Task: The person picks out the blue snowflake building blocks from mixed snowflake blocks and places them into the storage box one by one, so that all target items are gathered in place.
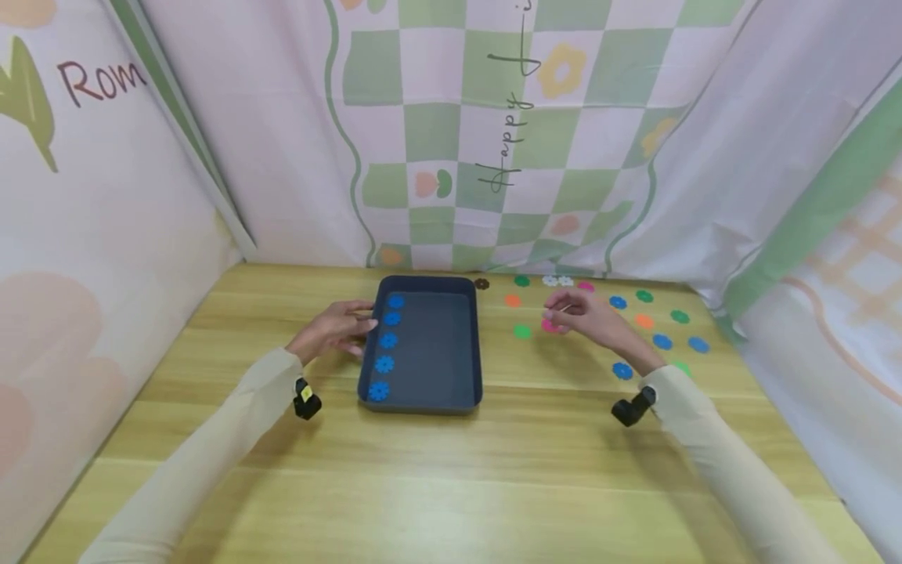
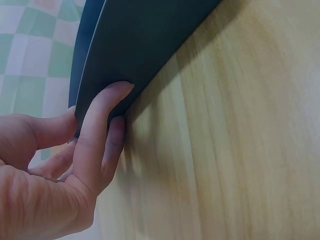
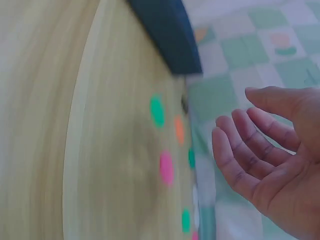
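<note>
A dark grey rectangular tray (image 1: 440,352) lies on the wooden table, with a column of several blue flower-shaped pieces (image 1: 388,341) along its inner left side. My left hand (image 1: 336,327) holds the tray's left wall, one digit at the rim and another against the outer side (image 2: 145,45). To the right, my right hand (image 1: 588,319) hovers above the table, fingers loosely bent and nothing between them in the right wrist view. Just under its fingertips lies a pink flower piece (image 3: 166,168). A light green piece (image 1: 522,332) and an orange one (image 1: 512,300) lie nearby.
More flower pieces are scattered right of the tray: blue (image 1: 662,341), green (image 1: 644,296), orange (image 1: 644,321), white (image 1: 550,280) and brown (image 1: 482,283). A checkered curtain (image 1: 493,141) hangs at the table's back edge, with more cloth on both sides.
</note>
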Tool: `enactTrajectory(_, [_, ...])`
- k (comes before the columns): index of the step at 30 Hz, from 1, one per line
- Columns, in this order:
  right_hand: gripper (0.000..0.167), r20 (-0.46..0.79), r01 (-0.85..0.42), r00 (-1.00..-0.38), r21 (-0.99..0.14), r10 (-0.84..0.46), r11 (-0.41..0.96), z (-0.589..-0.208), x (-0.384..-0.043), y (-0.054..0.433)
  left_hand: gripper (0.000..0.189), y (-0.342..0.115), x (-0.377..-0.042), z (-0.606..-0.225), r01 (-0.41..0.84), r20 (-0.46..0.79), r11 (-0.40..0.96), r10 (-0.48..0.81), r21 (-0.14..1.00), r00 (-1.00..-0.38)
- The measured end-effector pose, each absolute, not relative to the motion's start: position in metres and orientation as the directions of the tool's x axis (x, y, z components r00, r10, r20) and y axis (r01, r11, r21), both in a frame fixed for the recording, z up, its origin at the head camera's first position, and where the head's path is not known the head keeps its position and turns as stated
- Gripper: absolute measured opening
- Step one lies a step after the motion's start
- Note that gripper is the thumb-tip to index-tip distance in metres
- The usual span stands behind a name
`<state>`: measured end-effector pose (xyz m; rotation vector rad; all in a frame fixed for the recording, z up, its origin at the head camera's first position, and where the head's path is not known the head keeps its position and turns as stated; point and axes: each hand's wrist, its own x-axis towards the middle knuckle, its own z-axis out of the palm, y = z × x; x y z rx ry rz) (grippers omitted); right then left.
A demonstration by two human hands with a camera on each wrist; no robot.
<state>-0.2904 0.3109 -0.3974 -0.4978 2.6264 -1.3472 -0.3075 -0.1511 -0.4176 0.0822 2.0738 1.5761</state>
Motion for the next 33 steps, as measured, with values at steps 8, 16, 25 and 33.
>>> enactTrajectory(8, [0.036,0.032,-0.129,-0.988,-0.717,-0.153,0.685,-0.409,-0.288,0.36,0.066,-0.152,-0.308,-0.416,-0.266,-0.375,0.325,0.342,0.908,-0.862])
enactTrajectory(16, [0.042,0.005,-0.048,-0.998,-0.638,-0.058,0.769,-0.423,-0.29,0.391,0.066,-0.153,-0.307,-0.415,-0.261,-0.372,0.325,0.351,0.909,-0.859])
enactTrajectory(25, [0.054,-0.061,-0.009,-0.997,-0.532,-0.049,0.846,-0.431,-0.294,0.397,0.065,-0.152,-0.306,-0.416,-0.259,-0.366,0.319,0.347,0.912,-0.863])
enactTrajectory(33, [0.032,-0.004,-0.106,-0.993,-0.383,-0.116,0.918,-0.436,-0.297,0.397,0.064,-0.149,-0.307,-0.416,-0.277,-0.386,0.336,0.321,0.9,-0.865])
